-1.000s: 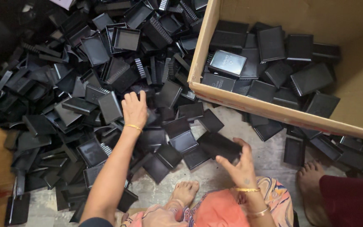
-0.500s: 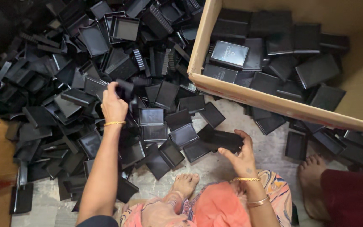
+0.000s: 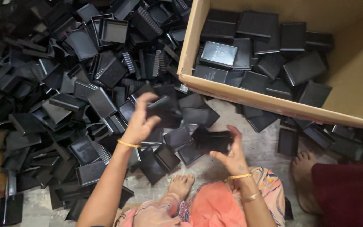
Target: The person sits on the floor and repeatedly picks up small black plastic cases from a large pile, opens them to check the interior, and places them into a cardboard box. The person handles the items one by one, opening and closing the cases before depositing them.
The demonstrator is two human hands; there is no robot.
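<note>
So the person was sitting on the floor [image 3: 257, 147] with a huge heap of black plastic trays [image 3: 76, 101] spread over its left side and running up to the top edge. The left hand [image 3: 141, 122] was raised over the middle of that heap, fingers curled around a black tray piece [image 3: 162, 103] it had pinched at one end, though the hand was pretty blurred so I couldn't tell exactly how tight the hold was. The right hand [image 3: 232, 153] sat lower and nearer the body, closed on a black box [image 3: 213, 141] with the thumb on top and fingers under it, just above the bare patch of floor near the bottom edge. Both wrists had gold bangles. The two held pieces were near each other but not touching, with a few loose trays lying flat on the floor between and below them. Up toward the top right corner there was a big cardboard carton [image 3: 248, 98] with its near wall running diagonally, and inside it a layer of closed black boxes, one of them with a shiny lid [image 3: 218, 54]. The person's own bare foot [image 3: 180, 187] poked out at the bottom, and another person's foot [image 3: 305, 168] and dark red garment showed at the lower right edge.
</note>
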